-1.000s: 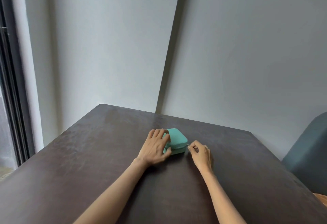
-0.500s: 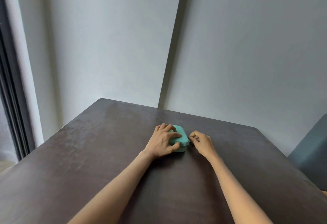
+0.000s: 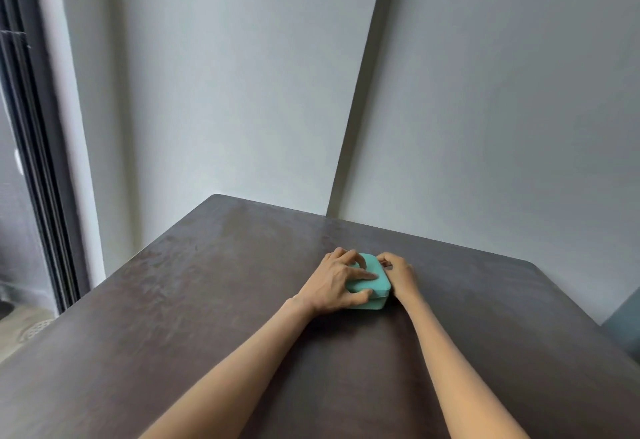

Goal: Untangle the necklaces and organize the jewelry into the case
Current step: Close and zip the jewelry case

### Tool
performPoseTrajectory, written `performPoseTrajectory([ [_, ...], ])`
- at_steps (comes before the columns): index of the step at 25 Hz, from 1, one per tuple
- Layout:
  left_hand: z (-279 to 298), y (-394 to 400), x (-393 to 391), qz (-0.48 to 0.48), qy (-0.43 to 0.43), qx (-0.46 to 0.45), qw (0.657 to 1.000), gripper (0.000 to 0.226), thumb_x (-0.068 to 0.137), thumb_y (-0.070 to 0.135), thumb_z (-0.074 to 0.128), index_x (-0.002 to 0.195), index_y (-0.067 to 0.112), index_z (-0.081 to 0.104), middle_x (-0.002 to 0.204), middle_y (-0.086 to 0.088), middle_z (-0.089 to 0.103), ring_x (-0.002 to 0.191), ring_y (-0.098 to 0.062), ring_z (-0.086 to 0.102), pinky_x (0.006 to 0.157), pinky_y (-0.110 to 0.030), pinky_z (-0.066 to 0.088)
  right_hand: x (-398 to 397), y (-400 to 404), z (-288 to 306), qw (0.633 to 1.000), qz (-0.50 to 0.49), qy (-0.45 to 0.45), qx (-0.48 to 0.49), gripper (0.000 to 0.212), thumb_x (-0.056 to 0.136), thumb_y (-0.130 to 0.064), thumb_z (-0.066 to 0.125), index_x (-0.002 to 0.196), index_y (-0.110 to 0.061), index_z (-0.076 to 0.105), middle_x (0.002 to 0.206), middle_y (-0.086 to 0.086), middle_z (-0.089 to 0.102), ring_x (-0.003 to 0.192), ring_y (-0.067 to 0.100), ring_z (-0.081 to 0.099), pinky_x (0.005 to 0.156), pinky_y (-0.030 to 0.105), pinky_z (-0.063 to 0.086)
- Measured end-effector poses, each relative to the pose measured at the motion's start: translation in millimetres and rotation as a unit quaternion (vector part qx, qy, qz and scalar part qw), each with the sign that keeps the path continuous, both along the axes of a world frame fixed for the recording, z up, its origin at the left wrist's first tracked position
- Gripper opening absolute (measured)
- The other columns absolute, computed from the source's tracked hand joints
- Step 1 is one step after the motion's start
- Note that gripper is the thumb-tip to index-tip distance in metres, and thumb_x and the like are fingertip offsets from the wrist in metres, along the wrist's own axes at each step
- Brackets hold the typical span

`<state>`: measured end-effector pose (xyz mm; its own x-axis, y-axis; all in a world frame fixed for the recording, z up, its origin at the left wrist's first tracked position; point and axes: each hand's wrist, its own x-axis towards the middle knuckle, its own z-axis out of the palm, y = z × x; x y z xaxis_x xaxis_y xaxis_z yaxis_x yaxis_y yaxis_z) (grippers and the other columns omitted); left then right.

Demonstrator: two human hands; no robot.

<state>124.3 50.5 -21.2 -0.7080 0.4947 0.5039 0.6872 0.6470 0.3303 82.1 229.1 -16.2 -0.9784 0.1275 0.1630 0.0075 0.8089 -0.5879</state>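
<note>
A small teal jewelry case (image 3: 375, 284) lies closed on the dark brown table (image 3: 207, 300). My left hand (image 3: 337, 281) grips it from the left, fingers spread over the lid and thumb on the front edge. My right hand (image 3: 398, 274) is at the case's far right side, its fingertips pinching something small at the seam, apparently the zipper pull. No necklaces or other jewelry are in view.
The table's far edge meets a grey wall corner. A dark window frame (image 3: 38, 161) runs down the left. Part of a grey-blue chair (image 3: 623, 321) shows at the right edge.
My right hand has moved from the case's front right corner along its right side toward the far corner. My left hand has slid further over the lid.
</note>
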Motion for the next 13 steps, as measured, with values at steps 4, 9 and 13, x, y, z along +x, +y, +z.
performPoseTrajectory([
  [4,-4,0,11,0.020,0.047,-0.017,0.999,0.060,0.084,0.060,0.033,0.131,0.030,0.055,0.126,0.000,0.051,0.118,-0.021,0.045,0.107,-0.028,0.024,34,1,-7,0.961,-0.053,0.057,-0.264,0.010,0.093,-0.025,0.054,0.092,-0.019,0.061,0.099,0.006,0.067,0.082,0.020,0.061,0.068,0.030,0.049],
  [9,-15,-20,19,0.129,-0.080,0.015,0.988,0.113,0.058,0.083,0.039,0.150,0.023,0.014,0.145,0.002,0.029,0.135,-0.017,0.028,0.111,-0.032,0.019,76,4,0,0.972,0.046,-0.034,-0.227,0.027,0.095,-0.041,0.048,0.102,-0.019,0.062,0.099,0.001,0.067,0.086,0.014,0.061,0.067,0.024,0.046],
  [13,-6,-39,-3,0.106,-0.201,0.136,0.964,0.098,0.062,0.061,0.066,0.144,0.018,0.033,0.139,0.002,0.049,0.117,-0.013,0.050,0.100,-0.026,0.037,59,-25,1,0.980,0.062,-0.025,-0.189,0.033,0.093,-0.038,0.051,0.121,-0.021,0.053,0.118,-0.001,0.060,0.106,0.014,0.056,0.086,0.031,0.047],
])
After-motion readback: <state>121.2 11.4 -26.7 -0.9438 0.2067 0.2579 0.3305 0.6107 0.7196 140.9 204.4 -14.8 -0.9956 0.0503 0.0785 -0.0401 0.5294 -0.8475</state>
